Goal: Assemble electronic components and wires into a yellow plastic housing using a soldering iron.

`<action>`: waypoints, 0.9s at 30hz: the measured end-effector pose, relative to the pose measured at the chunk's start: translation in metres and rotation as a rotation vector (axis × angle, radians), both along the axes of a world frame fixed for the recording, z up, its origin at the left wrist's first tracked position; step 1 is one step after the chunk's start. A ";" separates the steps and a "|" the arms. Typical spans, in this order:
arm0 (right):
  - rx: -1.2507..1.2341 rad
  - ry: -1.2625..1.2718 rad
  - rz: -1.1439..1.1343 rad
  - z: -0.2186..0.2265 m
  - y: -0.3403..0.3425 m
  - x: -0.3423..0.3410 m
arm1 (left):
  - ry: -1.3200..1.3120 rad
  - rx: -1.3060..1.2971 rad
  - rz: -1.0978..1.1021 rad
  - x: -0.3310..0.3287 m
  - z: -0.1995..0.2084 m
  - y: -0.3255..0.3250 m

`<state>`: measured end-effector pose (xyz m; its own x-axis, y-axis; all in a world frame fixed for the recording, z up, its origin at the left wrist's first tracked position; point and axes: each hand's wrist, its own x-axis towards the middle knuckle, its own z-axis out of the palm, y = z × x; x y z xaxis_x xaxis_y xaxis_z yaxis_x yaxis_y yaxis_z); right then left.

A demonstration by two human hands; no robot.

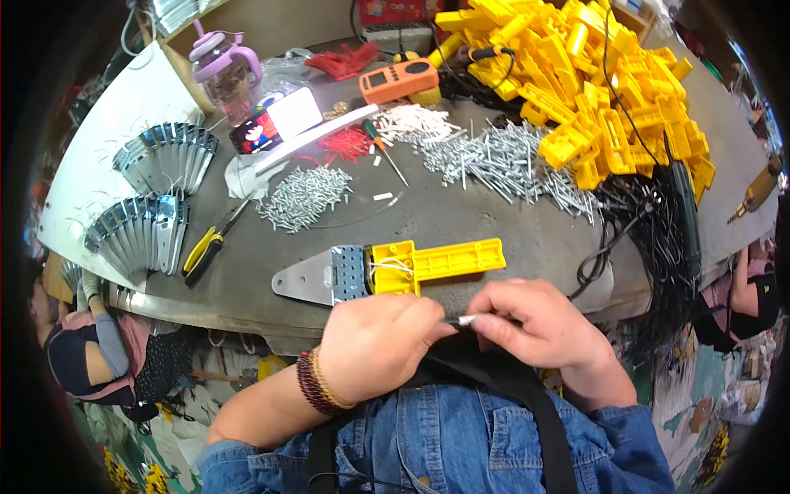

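Observation:
My left hand (378,337), with beaded bracelets at the wrist, is closed around a thin black cable (451,321) near the table's front edge. My right hand (535,325) pinches a small white piece (467,320) at the cable's end, its thumb and index finger close to the left fingertips. Just beyond both hands lies a yellow plastic handle shell (457,259), open side up, with white wires (391,265) in its wider end. A grey metal plate (304,278) with a perforated section extends from that end to the left. Most of the cable is hidden by my fingers.
Screws (304,198) and longer silvery pins (494,160) lie in heaps. Yellow shells (601,90) pile up at the far right, above black cables (658,239). Pliers (206,251), a screwdriver (383,148), an orange meter (399,81) and fanned metal plates (148,230) surround the work area.

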<state>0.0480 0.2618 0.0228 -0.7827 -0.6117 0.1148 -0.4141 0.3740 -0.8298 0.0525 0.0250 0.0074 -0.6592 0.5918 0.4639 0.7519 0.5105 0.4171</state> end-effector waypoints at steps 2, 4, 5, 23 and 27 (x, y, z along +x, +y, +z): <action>0.064 0.109 0.009 0.000 -0.006 0.002 | 0.051 0.000 -0.007 0.000 0.004 0.003; 0.208 0.166 0.084 0.000 -0.015 0.005 | 0.060 0.033 -0.037 0.000 0.002 0.000; 0.241 0.125 0.130 0.002 -0.019 0.003 | 0.062 0.031 -0.021 -0.001 0.002 -0.005; -0.137 -0.408 0.063 -0.040 -0.013 -0.022 | -0.077 -0.763 0.467 -0.243 -0.021 -0.145; -0.150 -0.393 0.063 -0.037 -0.008 -0.021 | -0.292 0.098 0.444 -0.213 -0.022 -0.129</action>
<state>0.0266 0.2534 -0.0142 -0.7460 -0.6593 -0.0938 -0.0736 0.2216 -0.9724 -0.1607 -0.1042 -0.0146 -0.9459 0.1902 0.2630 0.3184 0.7007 0.6384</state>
